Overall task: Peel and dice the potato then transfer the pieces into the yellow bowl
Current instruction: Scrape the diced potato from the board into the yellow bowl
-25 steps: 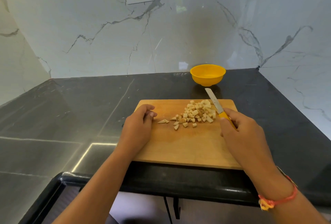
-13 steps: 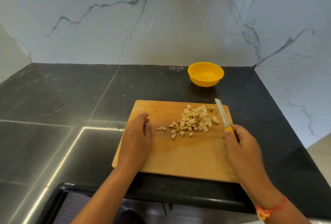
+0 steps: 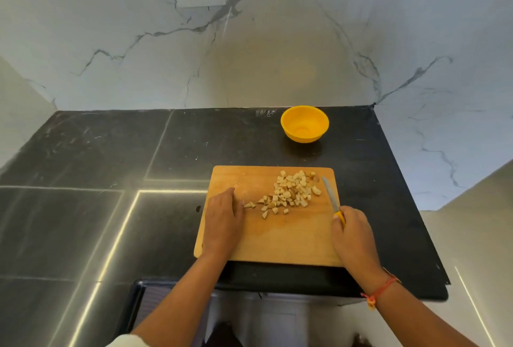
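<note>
The left hand (image 3: 223,219) lay slack, palm down, at nine o'clock on the rectangular wooden chopping board (image 3: 277,244). The right hand (image 3: 354,235) gripped a yellow-handled knife (image 3: 331,196) at three. Pale diced potato pieces (image 3: 291,191) were heaped toward one o'clock. The round yellow plastic bowl (image 3: 287,131) stood beyond at twelve, apart.

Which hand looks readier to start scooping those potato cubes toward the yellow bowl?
Probably the left hand: it is free and rests on the board beside the potato cubes, while the right hand grips the knife.
</note>
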The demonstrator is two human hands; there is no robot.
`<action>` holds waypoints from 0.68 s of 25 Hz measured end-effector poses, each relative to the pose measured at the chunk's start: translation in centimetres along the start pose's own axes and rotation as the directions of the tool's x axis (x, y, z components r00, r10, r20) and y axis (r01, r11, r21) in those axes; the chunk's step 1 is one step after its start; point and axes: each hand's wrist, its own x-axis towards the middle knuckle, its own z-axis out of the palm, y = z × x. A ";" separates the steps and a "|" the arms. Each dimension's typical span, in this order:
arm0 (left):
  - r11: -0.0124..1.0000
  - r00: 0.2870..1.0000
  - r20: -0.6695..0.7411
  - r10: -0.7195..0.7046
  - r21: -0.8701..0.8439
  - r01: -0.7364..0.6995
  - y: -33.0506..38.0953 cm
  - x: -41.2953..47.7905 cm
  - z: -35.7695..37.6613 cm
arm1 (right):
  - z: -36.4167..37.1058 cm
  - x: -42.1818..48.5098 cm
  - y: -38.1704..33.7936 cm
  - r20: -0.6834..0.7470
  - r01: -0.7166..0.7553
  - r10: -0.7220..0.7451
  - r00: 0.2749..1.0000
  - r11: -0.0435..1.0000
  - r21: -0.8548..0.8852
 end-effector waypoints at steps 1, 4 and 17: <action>0.999 1.000 -0.011 -0.027 0.040 0.027 0.0 -0.2 0.0 | -0.1 -0.2 0.0 0.016 -0.005 0.005 1.000 1.000 0.001; 0.970 0.985 0.005 -0.175 0.172 0.171 0.2 -0.3 -0.1 | -0.8 -0.1 -0.2 0.035 0.002 -0.002 0.999 1.000 0.016; 0.898 0.897 0.038 -0.440 0.005 0.440 -0.3 2.1 -2.3 | -2.8 1.3 -1.6 0.137 -0.242 0.208 0.968 0.915 0.324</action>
